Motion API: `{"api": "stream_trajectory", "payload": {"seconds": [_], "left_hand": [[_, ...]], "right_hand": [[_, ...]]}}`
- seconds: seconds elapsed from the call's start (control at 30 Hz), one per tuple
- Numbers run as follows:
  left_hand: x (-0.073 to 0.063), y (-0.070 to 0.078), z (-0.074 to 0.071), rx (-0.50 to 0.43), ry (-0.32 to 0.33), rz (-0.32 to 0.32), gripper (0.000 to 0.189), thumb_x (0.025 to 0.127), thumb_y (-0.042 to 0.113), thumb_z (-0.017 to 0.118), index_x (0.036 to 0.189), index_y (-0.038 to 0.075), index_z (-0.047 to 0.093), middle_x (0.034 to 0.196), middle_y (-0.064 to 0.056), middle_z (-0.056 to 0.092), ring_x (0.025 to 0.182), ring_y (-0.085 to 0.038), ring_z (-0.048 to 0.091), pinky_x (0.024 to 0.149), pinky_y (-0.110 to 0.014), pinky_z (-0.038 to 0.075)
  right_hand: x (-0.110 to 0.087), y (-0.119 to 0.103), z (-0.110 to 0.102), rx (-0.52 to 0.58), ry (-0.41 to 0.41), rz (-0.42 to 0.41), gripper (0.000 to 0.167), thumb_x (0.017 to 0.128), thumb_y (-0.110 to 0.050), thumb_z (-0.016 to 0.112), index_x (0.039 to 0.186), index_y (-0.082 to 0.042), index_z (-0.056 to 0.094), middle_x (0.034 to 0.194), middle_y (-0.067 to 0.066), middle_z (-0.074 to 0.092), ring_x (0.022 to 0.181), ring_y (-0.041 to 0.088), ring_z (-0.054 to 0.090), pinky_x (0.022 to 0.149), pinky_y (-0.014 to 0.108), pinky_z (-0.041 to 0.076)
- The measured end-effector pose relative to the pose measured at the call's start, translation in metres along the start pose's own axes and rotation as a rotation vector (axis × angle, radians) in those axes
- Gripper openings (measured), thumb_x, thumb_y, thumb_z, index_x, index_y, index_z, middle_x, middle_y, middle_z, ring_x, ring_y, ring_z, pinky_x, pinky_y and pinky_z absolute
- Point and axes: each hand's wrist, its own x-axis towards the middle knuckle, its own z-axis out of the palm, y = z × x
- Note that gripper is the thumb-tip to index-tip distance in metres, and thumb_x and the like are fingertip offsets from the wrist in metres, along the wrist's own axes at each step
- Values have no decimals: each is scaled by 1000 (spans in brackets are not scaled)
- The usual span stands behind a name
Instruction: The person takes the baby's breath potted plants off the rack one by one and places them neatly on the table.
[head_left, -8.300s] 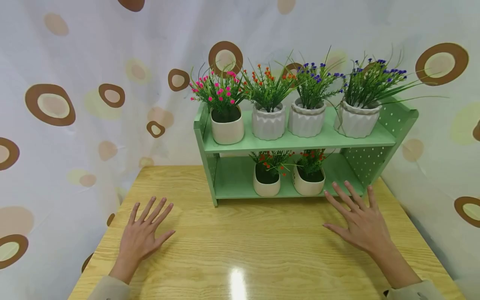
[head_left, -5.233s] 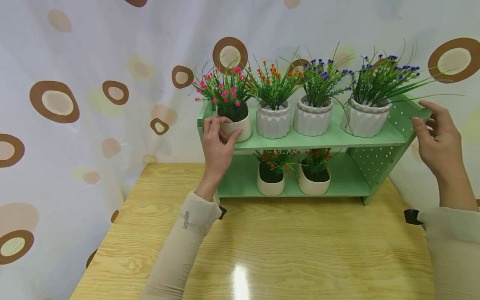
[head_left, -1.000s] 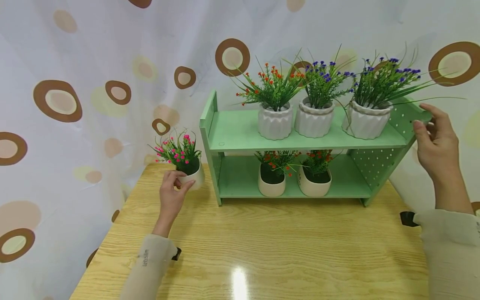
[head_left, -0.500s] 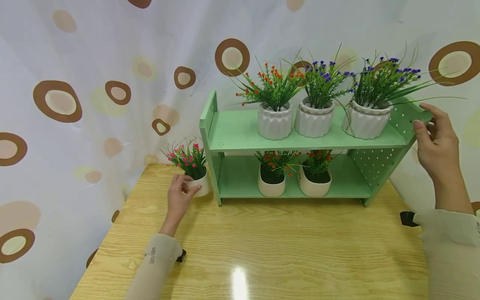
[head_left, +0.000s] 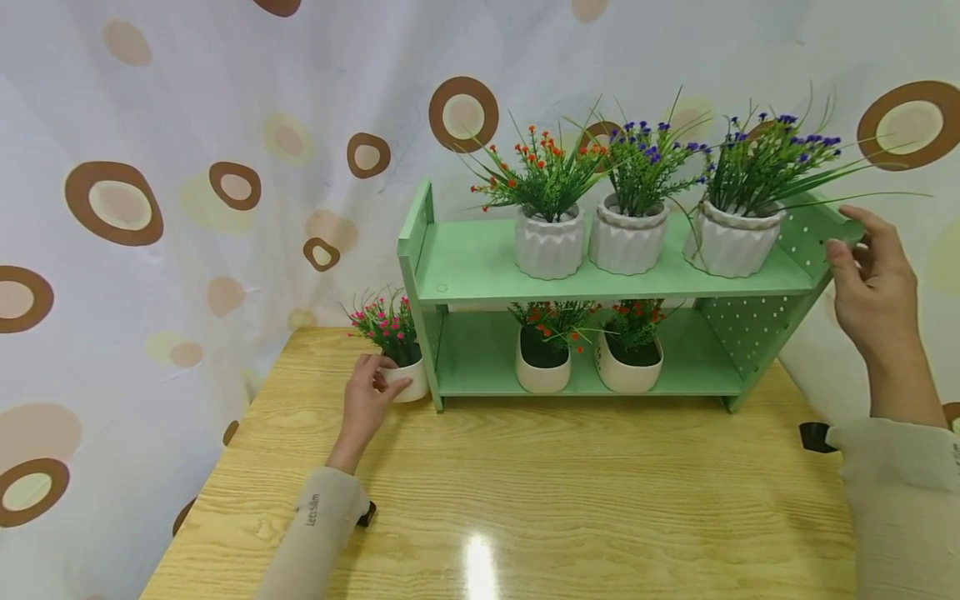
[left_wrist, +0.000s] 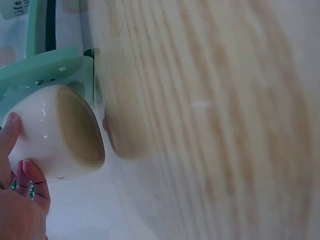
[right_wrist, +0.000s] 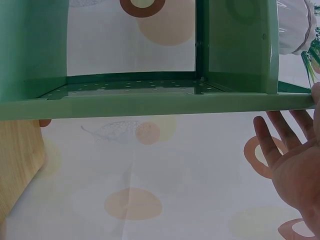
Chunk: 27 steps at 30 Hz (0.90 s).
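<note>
My left hand [head_left: 366,400] grips a white flower pot [head_left: 412,385] with pink flowers, just outside the left end of a green two-tier shelf [head_left: 468,262]. In the left wrist view the underside of the pot [left_wrist: 42,132] shows, held just above the table, with fingertips [left_wrist: 32,171] and thumb against its wall. Whether the pot touches the shelf side I cannot tell. At the other end my right hand [head_left: 873,292] holds the shelf's upper right corner, thumb at the front edge. The right wrist view shows its fingers [right_wrist: 280,127] beside the side panel [right_wrist: 150,107].
Three ribbed white pots [head_left: 549,243] with orange and purple flowers stand on the upper tier. Below are two cream pots [head_left: 543,375] with red flowers. The shelf stands on a wooden table [head_left: 570,483] before a patterned curtain [head_left: 300,100].
The pink-flower pot came off the upper tier's left end in my left hand. Over the last second it has moved down and right, towards the shelf's side. My right hand has kept its place.
</note>
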Motion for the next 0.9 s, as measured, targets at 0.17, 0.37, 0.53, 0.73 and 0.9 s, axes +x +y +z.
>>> {"api": "stream_trajectory", "payload": {"seconds": [0.17, 0.37, 0.53, 0.73, 0.9], "left_hand": [[-1, -1, 2, 2, -21, -7, 25, 90, 17, 82, 105, 6, 65, 98, -11, 52, 77, -21, 47, 70, -28, 44], [-3, -2, 2, 2, -40, -4, 25, 91, 16, 82, 106, 6, 65, 100, -11, 52, 76, -21, 48, 71, -30, 46], [-3, -2, 1, 1, -53, -4, 24, 90, 15, 82, 105, 6, 65, 100, -10, 52, 77, -21, 48, 71, -30, 45], [-5, -2, -1, 7, -76, -13, 23, 90, 14, 82, 102, 6, 65, 100, -10, 52, 77, -21, 50, 70, -28, 45], [-6, -3, -2, 9, -109, -10, 21, 91, 15, 81, 101, 8, 64, 104, -10, 55, 78, -19, 54, 72, -29, 48]], "right_hand": [[3, 1, 1, -1, 7, -1, 48, 112, -39, 40, 158, -46, 33, 144, -16, 46, 133, -4, 46, 104, 14, 42], [2, 1, 1, 7, 6, -7, 48, 112, -38, 40, 158, -45, 33, 143, -18, 46, 133, -3, 46, 104, 14, 42], [0, 1, 1, 13, 0, -5, 47, 112, -39, 40, 157, -49, 33, 143, -20, 45, 134, -2, 46, 104, 14, 41], [1, 2, 1, 17, 3, 3, 47, 112, -39, 41, 157, -48, 33, 141, -21, 45, 134, -2, 46, 104, 14, 42], [1, 2, 2, 24, 12, -6, 47, 112, -38, 42, 157, -47, 34, 134, -28, 43, 130, -4, 48, 99, 12, 42]]}}
